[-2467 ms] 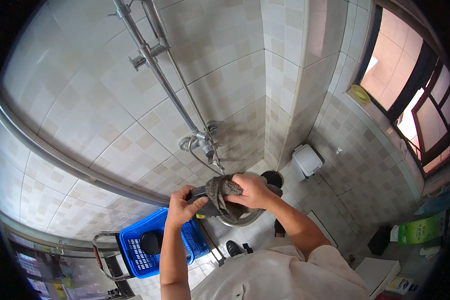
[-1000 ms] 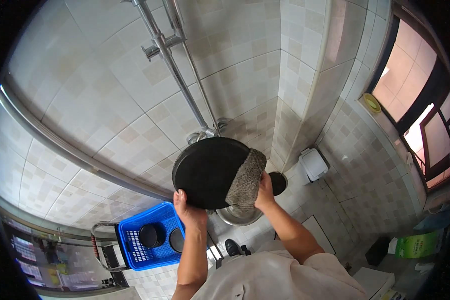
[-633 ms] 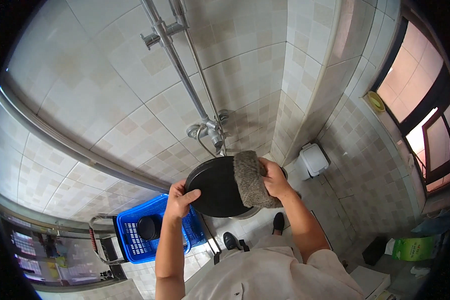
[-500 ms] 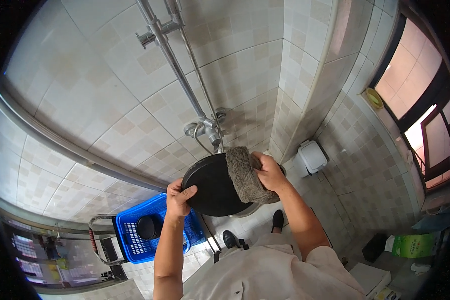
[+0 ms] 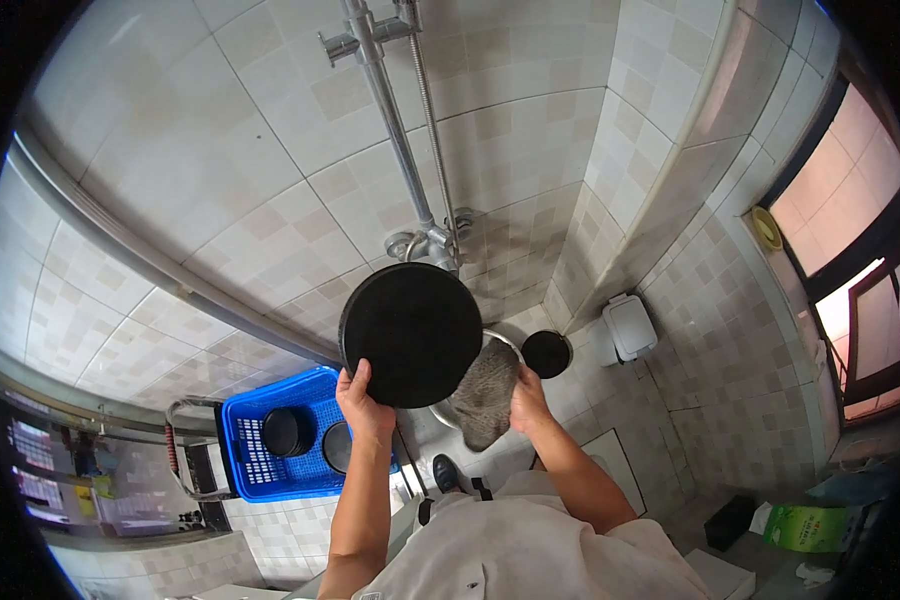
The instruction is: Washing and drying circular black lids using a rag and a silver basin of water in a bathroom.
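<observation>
My left hand (image 5: 364,405) is closed on the lower left rim of a large, flat, round black disc (image 5: 411,335), its thumb lying over the face. Whether the disc is a pan, a lid or something else cannot be made out. My right hand (image 5: 529,404) grips a shaggy grey-brown cloth (image 5: 487,394) by its right edge; the cloth hangs beside the disc's lower right side. Behind cloth and disc, a round metal basin (image 5: 446,414) shows only in part.
On the left stands a blue plastic basket (image 5: 270,487) with smaller round black pieces (image 5: 288,431) in it, on a cart with a metal handle (image 5: 175,440). A shower pipe (image 5: 395,125) runs down the tiled wall. A black round container (image 5: 547,355) and white bin (image 5: 629,327) stand right.
The disc has tilted up to face me. My right hand and the cloth have come off its right part and moved lower, uncovering the basin rim and the black container on the floor.
</observation>
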Tool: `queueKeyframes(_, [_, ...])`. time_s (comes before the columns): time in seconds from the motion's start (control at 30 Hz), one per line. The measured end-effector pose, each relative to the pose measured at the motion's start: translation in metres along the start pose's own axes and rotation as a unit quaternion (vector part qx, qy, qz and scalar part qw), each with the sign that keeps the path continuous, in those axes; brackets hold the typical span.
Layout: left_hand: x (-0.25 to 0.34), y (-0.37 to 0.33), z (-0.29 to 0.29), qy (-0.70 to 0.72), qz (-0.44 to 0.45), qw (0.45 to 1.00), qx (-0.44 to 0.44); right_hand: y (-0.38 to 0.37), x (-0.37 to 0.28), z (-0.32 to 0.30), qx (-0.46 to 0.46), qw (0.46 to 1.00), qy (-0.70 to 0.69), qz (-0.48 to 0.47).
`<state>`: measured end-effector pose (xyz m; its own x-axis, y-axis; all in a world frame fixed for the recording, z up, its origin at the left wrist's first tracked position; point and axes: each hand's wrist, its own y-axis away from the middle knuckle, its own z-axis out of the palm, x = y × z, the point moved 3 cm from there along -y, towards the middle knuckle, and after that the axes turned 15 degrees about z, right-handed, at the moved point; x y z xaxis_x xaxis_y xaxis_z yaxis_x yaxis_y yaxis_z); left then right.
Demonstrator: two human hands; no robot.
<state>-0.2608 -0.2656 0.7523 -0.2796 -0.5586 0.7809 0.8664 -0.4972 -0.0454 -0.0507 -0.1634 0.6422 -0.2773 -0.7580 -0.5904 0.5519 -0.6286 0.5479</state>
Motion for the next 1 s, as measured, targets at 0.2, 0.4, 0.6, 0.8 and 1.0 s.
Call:
queueKeyframes(0.2, [0.009, -0.003, -0.007, -0.054, 0.066, 0.996, -0.020, 0.035, -0.052, 0.030, -0.039, 0.991, -0.054, -0.118])
queueKeyframes(0.4, [-0.017, 0.021, 0.008, -0.061, -0.004, 0.998, 0.001, 0.076, -0.031, 0.099, -0.013, 0.680, 0.603, -0.418])
queueKeyframes(0.6, [-0.031, 0.031, 0.005, -0.086, -0.040, 0.993, -0.067, 0.052, -0.035, 0.104, 0.048, 0.584, 0.693, -0.420])
queueKeyframes(0.8, [-0.024, 0.047, 0.022, -0.111, -0.046, 0.991, -0.049, 0.016, -0.089, 0.091, 0.169, 0.657, 0.601, -0.423])
queueKeyframes(1.0, [-0.029, 0.032, 0.018, -0.102, -0.050, 0.993, -0.013, 0.056, -0.035, 0.074, 0.077, 0.683, 0.580, -0.437])
